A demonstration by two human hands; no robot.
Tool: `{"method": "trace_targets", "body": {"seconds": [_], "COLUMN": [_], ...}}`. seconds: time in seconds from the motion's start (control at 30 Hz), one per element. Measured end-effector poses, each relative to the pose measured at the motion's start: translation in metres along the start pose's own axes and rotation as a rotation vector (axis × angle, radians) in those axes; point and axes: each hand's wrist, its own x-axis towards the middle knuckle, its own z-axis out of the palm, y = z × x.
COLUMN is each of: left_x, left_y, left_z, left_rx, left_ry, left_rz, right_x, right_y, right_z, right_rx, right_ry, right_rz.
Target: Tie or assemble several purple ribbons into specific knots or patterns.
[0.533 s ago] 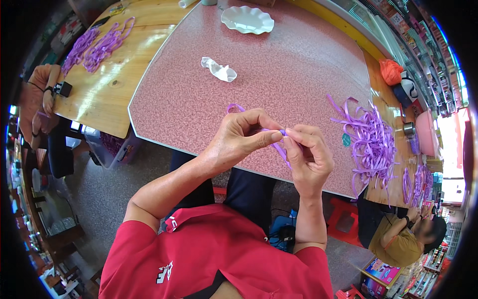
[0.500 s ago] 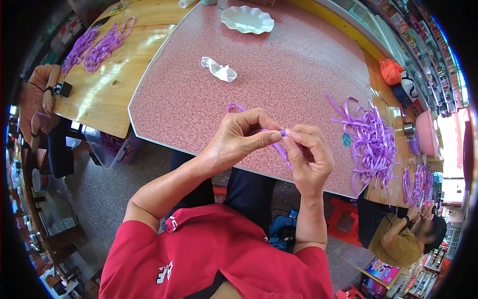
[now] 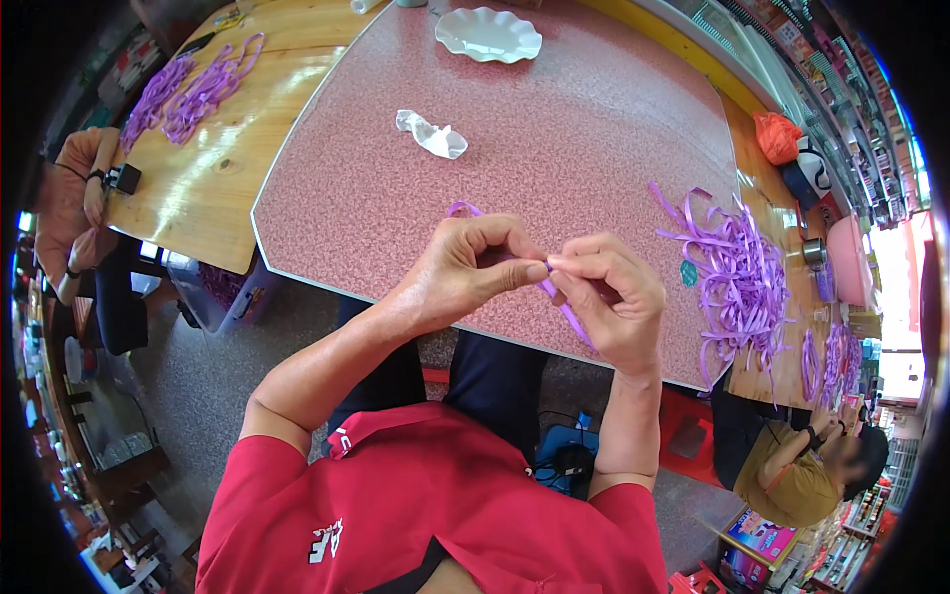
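**Both hands pinch one purple ribbon above the table's near edge**

Nearest: left hand [image 3: 470,265] and right hand [image 3: 616,297], thumb-and-finger pinches, tips meeting on the purple ribbon [image 3: 571,319]. Grip is narrow on both sides, ribbon between the tips. Fingertips cover the pinch point; can't make out whether there's a knot or fold there. From the pinch, one strand slants down toward the near edge and goes out of sight by the right palm. A loop pokes out past the left knuckles; the stretch linking the two is hidden by the left hand.

Pink table [image 3: 346,218]: near edge passes below the hands. Bare speckled top runs from the left hand to the left edge, and from the knuckles to the white crumpled piece [image 3: 431,135]. Room to the right is tighter: ribbon heap [image 3: 742,282] sits at the right edge by the near right corner, strands overlapping, single ends hard to trace.

Farther: white scalloped plate [image 3: 488,36] near the far edge, which is partly cut off by the frame. Past the left edge, a wooden table [image 3: 228,168] carries more ribbon bundles [image 3: 203,99].
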Motion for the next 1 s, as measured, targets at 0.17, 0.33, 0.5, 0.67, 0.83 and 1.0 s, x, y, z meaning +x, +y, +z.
{"method": "trace_targets", "body": {"seconds": [0.17, 0.33, 0.5, 0.67, 0.83, 1.0], "left_x": [0.004, 0.002, 0.001, -0.002, 0.0, 0.007], "left_y": [-0.005, 0.0, 0.005, 0.014, 0.015, 0.003], "left_z": [-0.004, -0.001, -0.001, -0.005, -0.005, -0.009], "left_rx": [-0.029, 0.014, 0.021, 0.011, 0.096, 0.077], "left_ry": [0.052, 0.066, 0.011, -0.074, -0.009, -0.005], "left_rz": [0.043, 0.063, 0.09, 0.091, 0.076, 0.059], "right_x": [0.003, -0.007, -0.01, -0.002, 0.005, 0.007], "right_y": [0.017, 0.01, 0.008, -0.007, -0.004, 0.012], "right_z": [0.02, 0.02, 0.01, 0.005, 0.006, 0.011], "right_rx": [0.2, 0.292, 0.046, -0.336, -0.403, -0.377], "right_ry": [0.171, 0.239, 0.169, 0.091, 0.074, 0.116], "right_rz": [0.052, 0.21, 0.0, -0.286, -0.315, -0.281]}}
